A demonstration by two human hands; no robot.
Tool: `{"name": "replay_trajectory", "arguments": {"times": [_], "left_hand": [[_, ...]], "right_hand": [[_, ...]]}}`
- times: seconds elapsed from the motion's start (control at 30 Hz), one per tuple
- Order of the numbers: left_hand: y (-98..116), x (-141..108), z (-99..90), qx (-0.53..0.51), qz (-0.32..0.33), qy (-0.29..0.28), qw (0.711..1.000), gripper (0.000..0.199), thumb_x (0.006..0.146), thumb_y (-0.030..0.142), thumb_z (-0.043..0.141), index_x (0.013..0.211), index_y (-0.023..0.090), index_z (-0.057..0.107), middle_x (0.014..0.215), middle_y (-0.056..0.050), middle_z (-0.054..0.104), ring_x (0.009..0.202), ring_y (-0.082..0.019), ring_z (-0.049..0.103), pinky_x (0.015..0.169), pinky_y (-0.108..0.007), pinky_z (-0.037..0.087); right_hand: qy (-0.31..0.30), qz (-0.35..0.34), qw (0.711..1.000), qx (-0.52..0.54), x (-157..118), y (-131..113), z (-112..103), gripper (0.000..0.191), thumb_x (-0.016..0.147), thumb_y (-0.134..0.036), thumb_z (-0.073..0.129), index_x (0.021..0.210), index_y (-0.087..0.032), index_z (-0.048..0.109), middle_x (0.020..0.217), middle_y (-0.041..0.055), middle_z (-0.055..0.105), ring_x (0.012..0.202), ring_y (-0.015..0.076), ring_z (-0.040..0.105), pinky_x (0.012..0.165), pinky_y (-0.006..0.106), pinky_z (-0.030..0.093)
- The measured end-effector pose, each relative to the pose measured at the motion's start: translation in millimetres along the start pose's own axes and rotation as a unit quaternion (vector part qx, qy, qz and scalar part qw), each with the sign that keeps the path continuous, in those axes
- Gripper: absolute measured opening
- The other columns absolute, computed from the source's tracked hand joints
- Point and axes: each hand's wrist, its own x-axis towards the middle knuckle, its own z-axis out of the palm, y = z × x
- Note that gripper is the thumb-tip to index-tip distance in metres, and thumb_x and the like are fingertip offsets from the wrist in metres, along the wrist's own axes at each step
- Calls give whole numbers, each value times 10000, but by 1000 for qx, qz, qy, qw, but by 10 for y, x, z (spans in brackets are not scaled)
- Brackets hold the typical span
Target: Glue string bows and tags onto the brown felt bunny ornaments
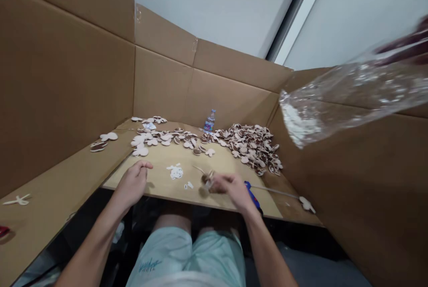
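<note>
Head view: the hands are staying well apart, the right hand (230, 190) pinching a small brown-and-cream cutout (207, 180) at lower centre, the left hand (132, 184) hovering open above the cardboard desk (157, 158); a steady fingertip pinch seems best.

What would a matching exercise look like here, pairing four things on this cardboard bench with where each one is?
Things:
1. Water bottle
2. Heap of brown-and-cream cutouts
3. Clear plastic bag
4. Blue-handled tool

Places:
A. Up in the air at upper right
B. Standing near the back cardboard wall
C. Beside the right hand
D. Piled at the back right of the board

Pairs: 1-B, 2-D, 3-A, 4-C
</note>
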Motion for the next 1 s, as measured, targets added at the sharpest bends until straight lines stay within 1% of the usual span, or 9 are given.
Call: {"name": "replay_trajectory", "arguments": {"times": [0.03, 0.1, 0.17, 0.23, 0.33, 0.4, 0.6, 0.83, 1.0], "left_hand": [[-18, 6, 8, 6, 2, 1, 1000, 204, 724, 323, 452, 753, 208, 618, 527, 15, 516, 519, -192, 549, 503, -274, 406], [-45, 21, 24, 28, 7, -1, 1000, 212, 742, 325, 432, 752, 210, 610, 524, 9, 525, 534, -201, 566, 513, -278, 418], [-58, 37, 38, 45, 11, -3, 999, 221, 759, 323, 412, 763, 211, 603, 528, 7, 529, 552, -205, 576, 530, -279, 427], [-61, 51, 46, 53, 20, 0, 998, 229, 773, 329, 403, 787, 211, 599, 551, 7, 540, 581, -204, 583, 563, -279, 435], [-84, 72, 44, 54, 31, 12, 998, 256, 795, 403, 425, 815, 211, 592, 623, 3, 585, 637, -204, 599, 625, -284, 447], [-128, 92, 27, 53, 30, 13, 998, 298, 793, 470, 452, 808, 205, 590, 677, -9, 624, 672, -208, 620, 653, -287, 455], [-289, 174, -64, 56, 3, 25, 998, 326, 753, 492, 527, 711, 182, 620, 722, -61, 686, 741, -240, 645, 701, -313, 459], [-316, 205, -74, 36, -37, 38, 998, 330, 702, 493, 594, 738, 169, 643, 724, -64, 703, 721, -239, 665, 670, -308, 481], [-341, 205, -18, 1, -40, 55, 998, 247, 654, 412, 653, 725, 186, 584, 725, -40, 679, 740, -220, 659, 671, -287, 481]], "right_hand": [[44, -18, 999, -2, 92, -37, -125, 433, 761, -533, 658, 1013, -192, 746, 1042, 98, 733, 988, 264, 663, 876, 385, 513], [132, -58, 990, -8, 239, -77, -351, 585, 796, -530, 608, 1308, -250, 562, 1413, 92, 516, 1296, 257, 474, 1044, 411, 401], [168, -100, 978, -72, 316, -56, -485, 684, 803, -494, 600, 1415, -242, 426, 1553, 96, 303, 1396, 258, 344, 1085, 414, 360], [141, -92, 972, -164, 336, 19, -501, 636, 836, -453, 555, 1408, -205, 430, 1546, 116, 313, 1390, 260, 358, 1064, 407, 393], [68, -34, 963, -260, 374, 178, -378, 455, 858, -378, 554, 1258, -162, 575, 1328, 152, 580, 1223, 278, 547, 978, 418, 470], [26, -2, 955, -296, 482, 279, -272, 349, 849, -331, 615, 1145, -148, 634, 1181, 156, 657, 1088, 275, 621, 943, 431, 488], [-101, 54, 903, -414, 1168, 434, -35, 301, 928, -343, 559, 1180, -181, 581, 1213, 71, 593, 1014, 217, 613, 852, 410, 534], [-121, -10, 876, -466, 1702, 476, 226, 342, 918, -330, 577, 1218, -168, 554, 1236, 95, 578, 1040, 221, 607, 868, 431, 525], [-127, 14, 874, -468, 1900, 592, 285, 345, 918, -333, 576, 1222, -171, 550, 1233, 91, 579, 1038, 222, 607, 866, 436, 526]]}}
